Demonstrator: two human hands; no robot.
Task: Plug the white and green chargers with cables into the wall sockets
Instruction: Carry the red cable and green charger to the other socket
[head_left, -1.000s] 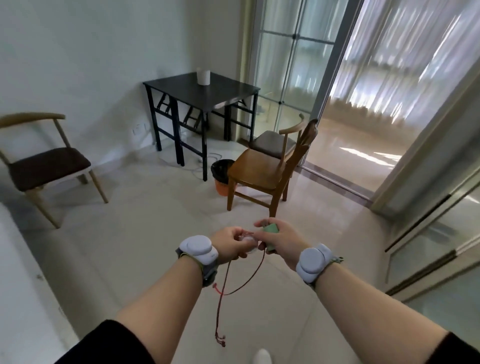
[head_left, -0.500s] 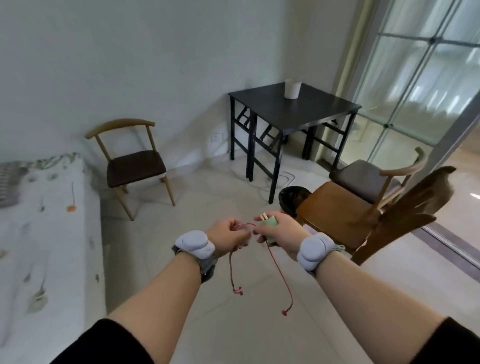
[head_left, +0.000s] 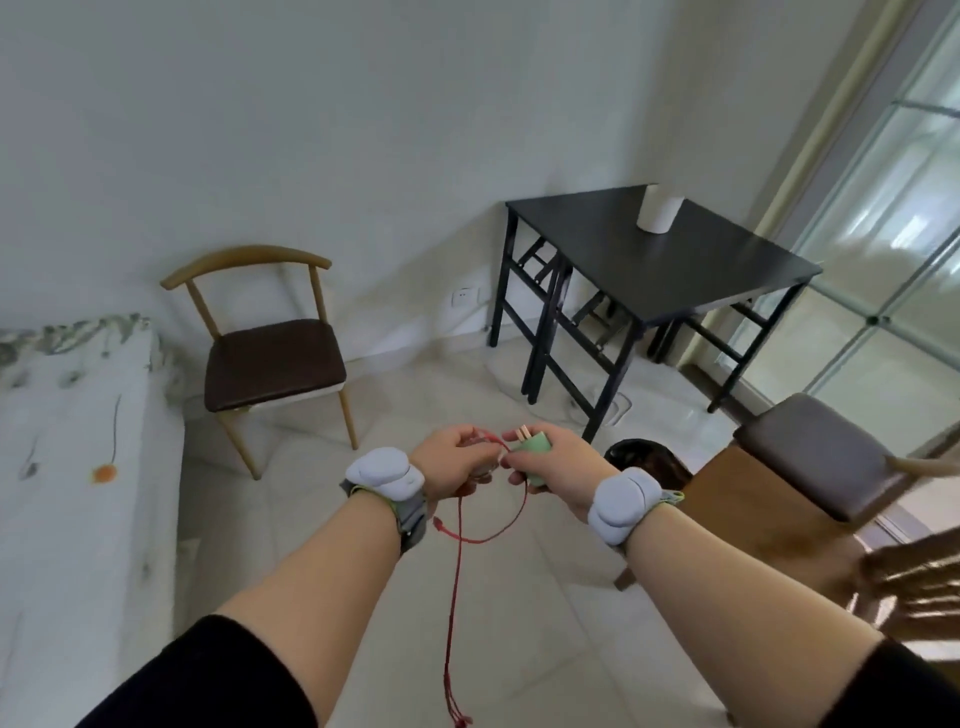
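My right hand (head_left: 550, 467) grips the green charger (head_left: 535, 448), its two prongs pointing up and to the left. My left hand (head_left: 452, 465) is curled round something pale, mostly hidden by the fingers, and holds the red cable (head_left: 457, 571). The cable loops between both hands and hangs down toward the floor. A white wall socket (head_left: 464, 296) sits low on the far wall, between the chair and the black table.
A black table (head_left: 691, 270) with a white roll (head_left: 660, 212) stands in the corner. A dark-seated chair (head_left: 270, 358) stands by the wall, wooden chairs (head_left: 810, 478) at right. A dark bin (head_left: 647, 462) lies beyond my right hand. A bed (head_left: 67, 467) fills the left.
The view has swung left, bringing the wall socket, the left chair and the bed closer in. Both hands keep their hold; the cable loop has swung lower.
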